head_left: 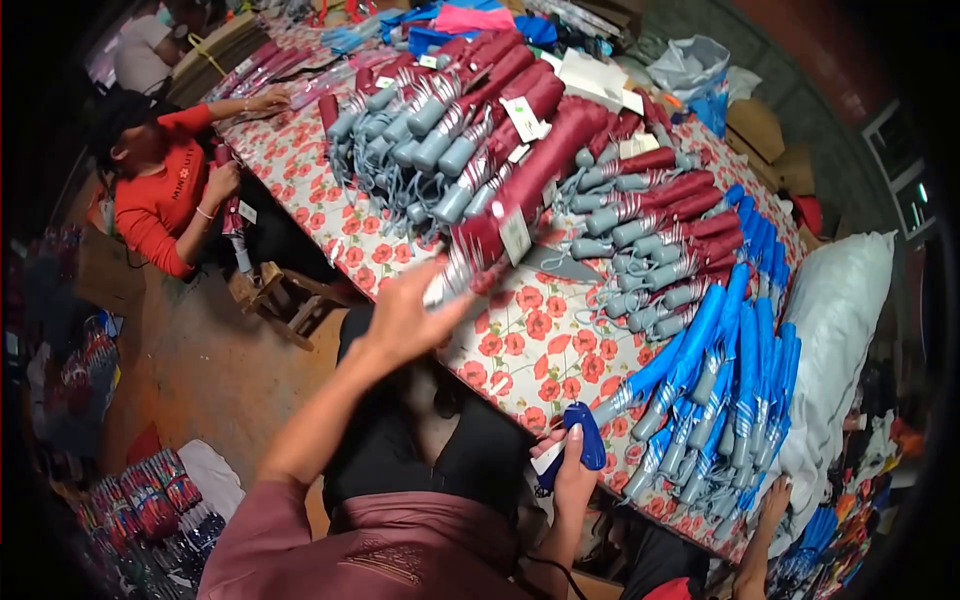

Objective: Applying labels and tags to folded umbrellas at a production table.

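My left hand (405, 320) reaches up toward twelve o'clock, fingers closed around the silver end of a maroon folded umbrella (530, 185) lying across the poppy-print table (520, 345). My right hand (572, 478), at five o'clock, grips a small blue handle (585, 438). Blue umbrellas (735, 370) are piled at three o'clock.

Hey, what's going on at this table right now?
A person stands at a table with a poppy-print cloth piled with folded umbrellas. Their left hand is raised, gripping a maroon umbrella near its striped handle end, and the hand looks blurred. Their right hand holds a small blue tool at the table edge. Rows of blue umbrellas and maroon ones with grey handles lie alongside. A person in a red top works at the far end.
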`<state>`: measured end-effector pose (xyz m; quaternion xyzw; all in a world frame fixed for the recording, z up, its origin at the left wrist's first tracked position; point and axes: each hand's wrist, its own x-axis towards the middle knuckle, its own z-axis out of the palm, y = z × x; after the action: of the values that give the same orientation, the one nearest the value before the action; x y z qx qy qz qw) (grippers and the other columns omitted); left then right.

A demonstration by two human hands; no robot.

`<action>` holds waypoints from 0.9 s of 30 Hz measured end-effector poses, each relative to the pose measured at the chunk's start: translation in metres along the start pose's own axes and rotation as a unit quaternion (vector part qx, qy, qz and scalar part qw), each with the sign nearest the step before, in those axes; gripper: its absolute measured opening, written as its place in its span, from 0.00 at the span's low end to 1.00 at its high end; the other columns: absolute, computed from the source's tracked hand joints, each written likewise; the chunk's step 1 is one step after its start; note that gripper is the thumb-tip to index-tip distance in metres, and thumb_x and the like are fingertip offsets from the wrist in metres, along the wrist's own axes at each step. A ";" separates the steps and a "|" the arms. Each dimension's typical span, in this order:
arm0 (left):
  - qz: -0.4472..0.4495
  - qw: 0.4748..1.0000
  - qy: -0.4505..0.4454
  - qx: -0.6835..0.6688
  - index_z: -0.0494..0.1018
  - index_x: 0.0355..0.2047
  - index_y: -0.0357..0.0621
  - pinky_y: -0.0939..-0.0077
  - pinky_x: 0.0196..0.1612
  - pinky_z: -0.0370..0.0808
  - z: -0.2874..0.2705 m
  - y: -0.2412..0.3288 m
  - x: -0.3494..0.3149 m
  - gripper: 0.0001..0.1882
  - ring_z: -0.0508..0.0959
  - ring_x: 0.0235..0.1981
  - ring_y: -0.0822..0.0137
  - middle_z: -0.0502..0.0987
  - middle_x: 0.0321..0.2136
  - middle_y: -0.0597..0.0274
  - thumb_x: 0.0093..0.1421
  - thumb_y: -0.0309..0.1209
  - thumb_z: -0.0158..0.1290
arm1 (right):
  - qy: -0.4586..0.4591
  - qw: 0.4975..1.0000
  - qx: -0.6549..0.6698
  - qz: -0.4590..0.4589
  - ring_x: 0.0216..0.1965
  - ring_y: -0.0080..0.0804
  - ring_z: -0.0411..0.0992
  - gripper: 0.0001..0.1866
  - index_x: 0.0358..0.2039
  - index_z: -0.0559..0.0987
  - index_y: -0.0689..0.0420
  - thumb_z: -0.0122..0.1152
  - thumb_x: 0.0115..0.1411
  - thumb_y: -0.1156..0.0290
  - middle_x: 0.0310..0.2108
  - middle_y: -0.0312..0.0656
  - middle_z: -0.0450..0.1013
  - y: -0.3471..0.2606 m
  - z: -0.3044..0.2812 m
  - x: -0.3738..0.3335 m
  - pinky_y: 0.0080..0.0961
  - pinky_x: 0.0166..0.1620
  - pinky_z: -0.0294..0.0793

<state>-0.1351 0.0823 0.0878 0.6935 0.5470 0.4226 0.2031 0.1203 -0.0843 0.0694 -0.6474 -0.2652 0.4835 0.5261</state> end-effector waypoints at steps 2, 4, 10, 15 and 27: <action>0.019 0.998 0.032 0.041 0.78 0.42 0.36 0.66 0.30 0.74 -0.019 -0.005 0.049 0.16 0.77 0.24 0.60 0.82 0.29 0.54 0.56 0.33 0.64 | -0.006 1.000 0.004 0.002 0.23 0.30 0.77 0.20 0.39 0.78 0.65 0.49 0.75 0.59 0.24 0.41 0.77 0.001 0.000 -0.004 0.22 0.32 0.79; 0.125 0.978 0.121 0.110 0.78 0.43 0.38 0.66 0.31 0.75 -0.030 -0.032 0.102 0.18 0.78 0.24 0.58 0.82 0.30 0.53 0.56 0.36 0.64 | -0.015 1.000 0.007 0.005 0.23 0.30 0.77 0.19 0.39 0.78 0.65 0.50 0.75 0.60 0.25 0.41 0.77 0.001 0.001 -0.005 0.23 0.32 0.79; 0.152 0.929 0.061 0.333 0.72 0.50 0.44 0.54 0.35 0.78 -0.063 -0.052 0.232 0.20 0.81 0.36 0.48 0.81 0.43 0.51 0.61 0.39 0.59 | -0.013 1.000 -0.027 -0.008 0.24 0.30 0.77 0.18 0.41 0.78 0.66 0.50 0.75 0.61 0.26 0.40 0.76 -0.002 0.007 -0.011 0.23 0.33 0.80; 0.119 0.904 -0.062 0.406 0.73 0.43 0.42 0.48 0.36 0.78 -0.054 -0.057 0.277 0.14 0.81 0.35 0.39 0.82 0.35 0.46 0.61 0.35 0.56 | -0.005 0.998 -0.055 0.001 0.24 0.29 0.77 0.18 0.44 0.77 0.66 0.50 0.75 0.61 0.26 0.39 0.76 0.007 0.010 -0.008 0.23 0.33 0.80; 0.058 0.930 -0.155 0.327 0.76 0.34 0.38 0.44 0.37 0.76 -0.064 -0.105 0.315 0.09 0.80 0.33 0.36 0.81 0.32 0.39 0.56 0.30 0.53 | -0.035 0.997 -0.065 0.019 0.26 0.26 0.77 0.16 0.40 0.80 0.66 0.55 0.73 0.63 0.29 0.39 0.79 0.011 0.027 0.000 0.22 0.35 0.78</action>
<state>-0.2343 0.3970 0.1603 0.8089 0.5754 0.1187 0.0224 0.0944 -0.0762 0.0598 -0.6678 -0.3019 0.4973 0.4644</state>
